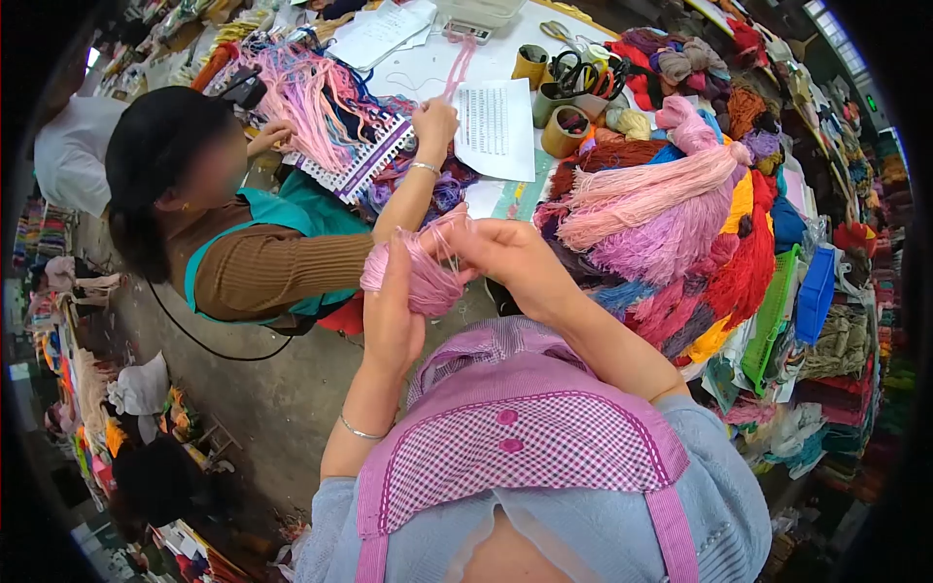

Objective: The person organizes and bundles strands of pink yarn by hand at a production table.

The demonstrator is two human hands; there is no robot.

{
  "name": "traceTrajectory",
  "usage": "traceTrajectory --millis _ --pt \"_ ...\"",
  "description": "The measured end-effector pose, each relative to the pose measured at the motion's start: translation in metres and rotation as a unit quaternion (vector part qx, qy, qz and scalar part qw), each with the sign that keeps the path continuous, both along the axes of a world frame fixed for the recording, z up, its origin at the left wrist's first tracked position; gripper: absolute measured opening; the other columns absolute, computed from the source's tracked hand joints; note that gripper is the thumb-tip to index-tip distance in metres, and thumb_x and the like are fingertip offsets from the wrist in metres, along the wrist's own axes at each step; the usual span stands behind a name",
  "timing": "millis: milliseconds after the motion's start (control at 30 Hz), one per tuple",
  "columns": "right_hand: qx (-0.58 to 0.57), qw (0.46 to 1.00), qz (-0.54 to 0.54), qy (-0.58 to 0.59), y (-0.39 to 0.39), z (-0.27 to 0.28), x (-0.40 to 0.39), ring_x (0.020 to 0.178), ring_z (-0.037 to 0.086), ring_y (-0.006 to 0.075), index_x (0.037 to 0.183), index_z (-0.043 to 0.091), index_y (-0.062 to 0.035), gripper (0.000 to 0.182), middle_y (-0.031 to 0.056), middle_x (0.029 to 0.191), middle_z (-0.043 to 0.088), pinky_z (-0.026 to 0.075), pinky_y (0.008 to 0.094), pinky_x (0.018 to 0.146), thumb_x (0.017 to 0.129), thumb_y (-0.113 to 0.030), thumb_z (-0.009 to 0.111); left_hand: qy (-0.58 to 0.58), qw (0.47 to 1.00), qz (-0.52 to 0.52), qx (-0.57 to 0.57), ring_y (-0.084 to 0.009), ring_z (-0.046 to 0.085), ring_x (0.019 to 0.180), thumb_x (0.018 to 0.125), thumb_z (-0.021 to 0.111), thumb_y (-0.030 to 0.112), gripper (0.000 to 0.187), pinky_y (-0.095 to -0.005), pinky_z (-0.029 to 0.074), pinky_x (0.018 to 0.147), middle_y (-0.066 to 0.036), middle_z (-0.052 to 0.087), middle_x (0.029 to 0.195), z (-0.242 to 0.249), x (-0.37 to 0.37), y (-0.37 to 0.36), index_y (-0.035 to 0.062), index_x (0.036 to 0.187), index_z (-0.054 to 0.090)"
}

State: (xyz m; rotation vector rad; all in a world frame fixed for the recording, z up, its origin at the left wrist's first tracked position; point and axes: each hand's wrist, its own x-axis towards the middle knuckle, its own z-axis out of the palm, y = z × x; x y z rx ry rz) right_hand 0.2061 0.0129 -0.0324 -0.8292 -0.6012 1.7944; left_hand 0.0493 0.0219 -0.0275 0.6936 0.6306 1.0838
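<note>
Concrete floor (pixel 277 418) shows between crowded piles of coloured yarn, and a white table (pixel 503 49) stretches away at the top of the view. Just in front of the wearer's purple apron (pixel 525 428), the left hand (pixel 394 316) grips a bundle of pink yarn (pixel 428 277), its thumb upright against the near side and a thin bracelet (pixel 360 430) around the wrist. The right hand (pixel 510 257) comes in from the other side, its fingertips closed on strands at the bundle's upper edge (fine threads cross there, too blurred to follow one by one). The pink yarn is held up in the air between both hands, above the floor side of the table. Close by on the left, a co-worker (pixel 277 257) in a brown top and teal apron reaches across, one hand (pixel 434 126) on pale pink strands (pixel 460 70) beside a printed sheet (pixel 498 131). Cut strands in pink, peach and blue (pixel 311 102) lie near the co-worker's other hand (pixel 275 136). Further right stand a round container (pixel 566 133) and some black-handled scissors (pixel 571 73), then a big heap of skeins (pixel 651 209), with a green basket (pixel 773 321) and a blue basket (pixel 814 291) beside it.
</note>
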Motion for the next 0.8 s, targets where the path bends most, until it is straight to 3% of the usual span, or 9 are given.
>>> traceTrajectory --millis 67,133,233,267,367,467,533,667,800 --pt "0.048 0.977 0.063 -0.197 0.0 -0.007 -0.001 0.085 0.059 0.0088 0.1 0.066 0.0007 0.016 0.0028 0.09 0.065 0.046 0.0229 0.076 0.091 -0.011 0.06 0.015 1.0 0.003 0.007 -0.0211 0.058 0.11 0.101 0.039 0.022 0.039 -0.0317 0.049 0.09 -0.016 0.058 0.123 -0.003 0.004 0.001 -0.0082 0.119 0.057" --pt "0.063 0.979 0.058 -0.187 0.001 -0.009 -0.002 0.086 0.06 0.0102 0.1 0.067 0.0008 0.018 0.0047 0.095 0.065 0.047 0.0241 0.077 0.091 -0.013 0.06 0.157 0.983 0.0 0.099 -0.0233 0.054 0.116 0.1 0.036 0.023 0.044 -0.0341 0.04 0.101 -0.017 0.056 0.126 0.0 0.003 0.002 -0.0115 0.12 0.055" --pt "0.035 0.999 -0.02 0.01 0.003 -0.01 0.002 0.084 0.061 0.0107 0.096 0.066 0.0003 0.018 0.0047 0.096 0.065 0.046 0.0249 0.08 0.09 -0.015 0.06 0.091 0.996 -0.011 0.013 -0.0233 0.054 0.116 0.1 0.036 0.024 0.044 -0.0333 0.041 0.1 -0.017 0.056 0.127 -0.005 -0.007 0.008 -0.0115 0.119 0.055" --pt "0.034 0.999 -0.019 0.01 0.004 -0.01 0.001 0.084 0.061 0.0107 0.096 0.066 0.0003 0.018 0.0047 0.096 0.065 0.046 0.0249 0.08 0.09 -0.015 0.06 0.075 0.995 0.006 -0.064 -0.0237 0.054 0.117 0.1 0.036 0.025 0.046 -0.0326 0.041 0.101 -0.018 0.055 0.127 -0.001 -0.007 0.007 -0.0121 0.121 0.054" --pt "0.005 0.998 0.034 -0.05 0.004 -0.009 -0.001 0.082 0.059 0.0094 0.092 0.066 -0.0005 0.017 0.0033 0.092 0.064 0.045 0.0246 0.08 0.09 -0.016 0.059 0.029 0.999 -0.008 -0.044 -0.0237 0.054 0.117 0.1 0.035 0.027 0.048 -0.0332 0.041 0.101 -0.018 0.055 0.127 -0.003 -0.004 0.006 -0.0119 0.124 0.051" --pt "0.068 0.981 0.072 -0.166 0.005 -0.007 -0.002 0.085 0.057 0.007 0.092 0.068 -0.0007 0.013 0.0017 0.09 0.065 0.044 0.0244 0.081 0.088 -0.012 0.064 0.022 1.0 -0.013 -0.011 -0.0188 0.055 0.113 0.099 0.037 0.021 0.042 -0.0316 0.044 0.095 -0.014 0.058 0.123 -0.004 -0.005 0.006 -0.0094 0.123 0.054" --pt "0.082 0.985 0.056 -0.144 0.005 -0.002 -0.003 0.087 0.057 0.0075 0.093 0.068 -0.0004 0.012 0.0023 0.092 0.065 0.044 0.0245 0.082 0.087 -0.01 0.065 0.09 0.995 0.013 0.029 -0.0197 0.06 0.106 0.093 0.047 0.011 0.032 -0.0304 0.046 0.09 -0.015 0.062 0.116 -0.006 -0.012 0.006 -0.009 0.115 0.06" --pt "0.071 0.984 0.03 -0.159 0.004 -0.007 0.001 0.09 0.059 0.0097 0.091 0.07 0.0003 0.011 0.0044 0.097 0.066 0.044 0.0252 0.085 0.085 -0.007 0.066 0.085 0.996 0.025 0.016 -0.021 0.066 0.091 0.09 0.053 0.006 0.024 -0.0301 0.052 0.08 -0.017 0.066 0.107 -0.012 -0.02 0.013 -0.0084 0.105 0.065" --pt "0.073 0.989 0.036 -0.12 0.008 -0.012 0.001 0.09 0.06 0.0113 0.092 0.07 0.0004 0.011 0.0055 0.099 0.066 0.045 0.0263 0.085 0.084 -0.006 0.067 0.049 0.998 0.006 -0.025 -0.0218 0.064 0.098 0.091 0.052 0.01 0.025 -0.0315 0.052 0.083 -0.018 0.064 0.112 -0.004 -0.016 0.015 -0.0083 0.103 0.065"
